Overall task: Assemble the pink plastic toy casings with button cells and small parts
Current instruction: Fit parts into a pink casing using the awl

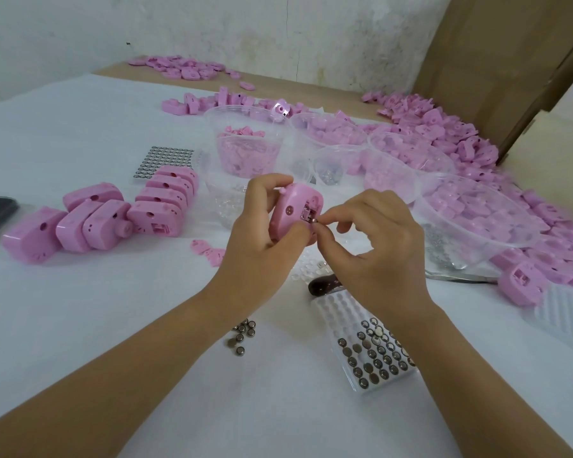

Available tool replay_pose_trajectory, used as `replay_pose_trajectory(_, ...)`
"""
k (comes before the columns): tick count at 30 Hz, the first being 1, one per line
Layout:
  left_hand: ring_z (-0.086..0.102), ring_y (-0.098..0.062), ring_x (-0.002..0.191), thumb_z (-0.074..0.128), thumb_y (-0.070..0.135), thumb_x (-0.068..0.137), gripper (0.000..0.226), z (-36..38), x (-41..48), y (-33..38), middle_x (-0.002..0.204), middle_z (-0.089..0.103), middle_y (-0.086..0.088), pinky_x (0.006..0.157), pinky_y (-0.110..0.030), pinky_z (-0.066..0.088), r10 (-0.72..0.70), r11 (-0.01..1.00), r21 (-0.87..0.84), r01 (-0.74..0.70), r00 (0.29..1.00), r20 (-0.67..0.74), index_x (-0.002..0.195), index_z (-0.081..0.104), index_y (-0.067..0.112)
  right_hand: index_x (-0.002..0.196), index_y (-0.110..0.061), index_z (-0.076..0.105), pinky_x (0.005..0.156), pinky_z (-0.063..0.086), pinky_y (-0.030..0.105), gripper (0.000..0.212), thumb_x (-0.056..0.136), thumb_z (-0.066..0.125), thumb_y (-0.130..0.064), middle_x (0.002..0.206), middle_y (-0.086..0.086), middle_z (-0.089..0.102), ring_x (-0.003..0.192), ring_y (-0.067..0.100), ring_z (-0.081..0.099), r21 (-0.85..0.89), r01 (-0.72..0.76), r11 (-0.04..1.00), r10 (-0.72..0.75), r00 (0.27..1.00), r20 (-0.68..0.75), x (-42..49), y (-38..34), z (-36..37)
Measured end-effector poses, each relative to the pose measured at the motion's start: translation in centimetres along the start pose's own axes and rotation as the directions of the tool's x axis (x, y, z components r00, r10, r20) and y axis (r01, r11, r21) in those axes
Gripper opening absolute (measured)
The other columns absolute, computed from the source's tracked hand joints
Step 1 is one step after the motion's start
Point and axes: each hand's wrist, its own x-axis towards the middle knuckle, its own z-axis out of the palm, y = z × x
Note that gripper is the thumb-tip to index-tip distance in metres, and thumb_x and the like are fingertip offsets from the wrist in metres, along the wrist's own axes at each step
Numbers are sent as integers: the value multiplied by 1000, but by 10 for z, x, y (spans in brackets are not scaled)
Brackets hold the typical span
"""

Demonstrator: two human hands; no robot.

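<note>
Two hands are working: the left hand (258, 226) is gripping one casing (293, 203), the right hand (377, 239) is pinching one cell (315, 221). About eight more casings (113, 213) are standing in a row on the counter (113, 325). Roughly eight loose cells (242, 333) are lying near, two trays (338, 312) are holding cells, and about six bowls (424, 206) are sitting behind; the pink pile (444, 137) is running past counting.

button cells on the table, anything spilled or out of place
A handful of loose button cells lies scattered on the white cloth, outside the clear tray where the others sit in rows.
</note>
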Motion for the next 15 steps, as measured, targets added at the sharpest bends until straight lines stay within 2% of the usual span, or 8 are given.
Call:
replay_pose_trajectory(2,61,-3,65,54,11,75,36,1,-1,1,103,55,-7,55,-12,46,-5,1000,20,5,1000,7,103,42,31,69,-6,70,65,37,24,5,73,73,-7,62,4,58,58,22,53,-6,-9,1000,9,1000,-10,0,0,0)
replay_pose_trajectory(4,59,-4,63,54,13,75,37,1,-1,2,101,56,-6,54,-13,45,-8,999,46,8,1000,9,104,42,32,69,-6,69,65,36,23,5,72,73,-6,62,4,58,58,22,52,-14,-9,1000,9,1000,-20,0,0,1)
replay_pose_trajectory(6,61,-15,67,55,14,76,38,1,-1,3,100,58,-4,59,-25,51,-8,997,70,7,1000,11,106,41,33,68,-6,68,64,36,24,5,72,73,-5,62,5,58,57,22,51,-23,-10,1000,10,1000,-29,1,0,1)
replay_pose_trajectory(8,63,-31,77,55,14,77,38,1,-2,3,103,59,-5,70,-47,56,3,994,108,-6,1000,25,107,41,34,68,-5,68,64,36,25,5,71,72,-4,62,5,57,57,23,51,-37,-9,999,8,999,-36,1,1,0)
replay_pose_trajectory(10,63,-34,80,55,15,77,38,2,-4,4,107,60,-3,73,-55,53,14,992,124,-18,999,34,107,41,34,67,-5,67,64,37,27,6,72,71,-4,62,5,57,57,23,51,-60,3,998,-5,999,-38,1,1,1)
replay_pose_trajectory(13,64,-34,80,56,17,76,38,2,-5,4,108,60,2,74,-55,53,-17,994,113,15,1000,18,106,42,35,66,-4,67,61,40,32,9,74,69,-5,61,6,58,56,25,53,-108,57,993,-63,997,-47,0,2,3)
replay_pose_trajectory(15,65,-30,84,57,16,76,37,2,-4,4,108,59,-1,76,-50,55,-59,995,74,60,998,-10,105,44,35,66,-4,68,57,42,35,11,76,66,-6,61,6,59,55,26,53,-139,97,986,-104,993,-51,-1,2,3)
